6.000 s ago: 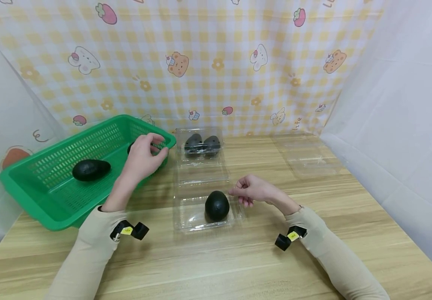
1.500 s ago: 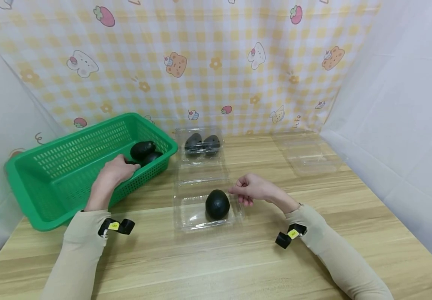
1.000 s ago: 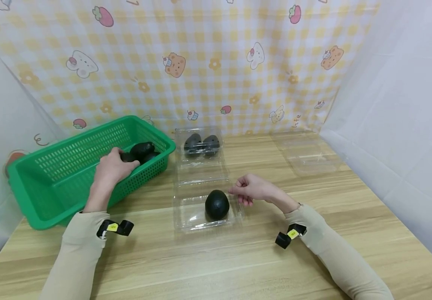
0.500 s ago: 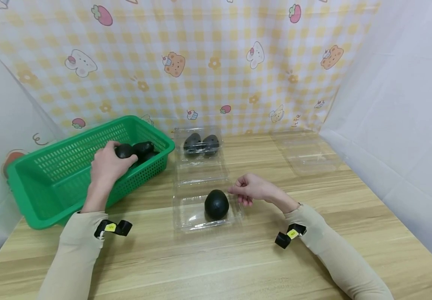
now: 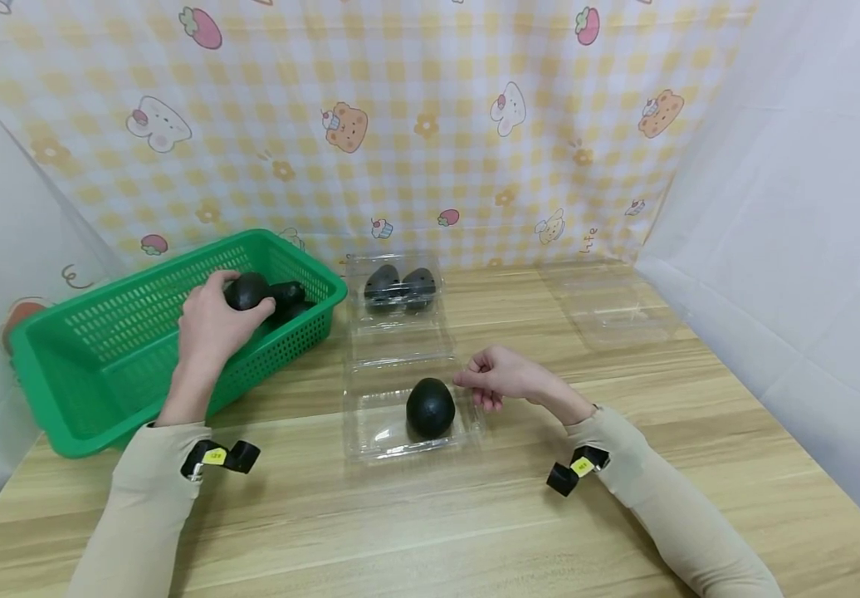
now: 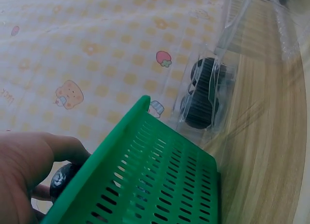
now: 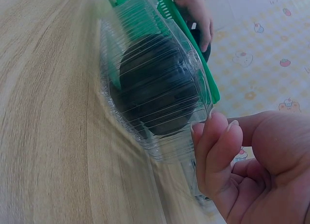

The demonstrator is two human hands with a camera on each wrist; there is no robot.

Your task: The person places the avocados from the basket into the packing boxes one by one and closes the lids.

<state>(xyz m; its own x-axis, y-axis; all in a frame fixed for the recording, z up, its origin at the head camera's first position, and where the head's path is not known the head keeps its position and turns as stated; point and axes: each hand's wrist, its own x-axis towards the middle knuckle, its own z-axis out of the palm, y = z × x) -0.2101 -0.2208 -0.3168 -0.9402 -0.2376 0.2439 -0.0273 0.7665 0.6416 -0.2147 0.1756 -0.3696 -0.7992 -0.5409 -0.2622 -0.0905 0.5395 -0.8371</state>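
Observation:
My left hand (image 5: 217, 325) reaches over the near wall of the green basket (image 5: 101, 365) and grips a dark avocado (image 5: 247, 291), raised a little above two more avocados (image 5: 290, 296) in the basket's right corner. In the left wrist view the left hand (image 6: 24, 161) curls round that avocado (image 6: 63, 179) behind the basket wall (image 6: 145, 175). My right hand (image 5: 497, 378), fingers curled, pinches the right rim of an open clear clamshell box (image 5: 385, 436) that holds one avocado (image 5: 430, 407). The right wrist view shows the fingertips (image 7: 208, 137) on the plastic rim (image 7: 140, 132).
A shut clear clamshell (image 5: 398, 286) with two avocados stands behind the open one. Another clear clamshell (image 5: 613, 311), with nothing in it, lies at the back right. White sheets wall both sides of the wooden table (image 5: 475, 531), with a patterned cloth behind.
My left hand moved from the basket's near wall to the right corner, took hold of an avocado and raised it slightly. The right hand has stayed at the clamshell rim.

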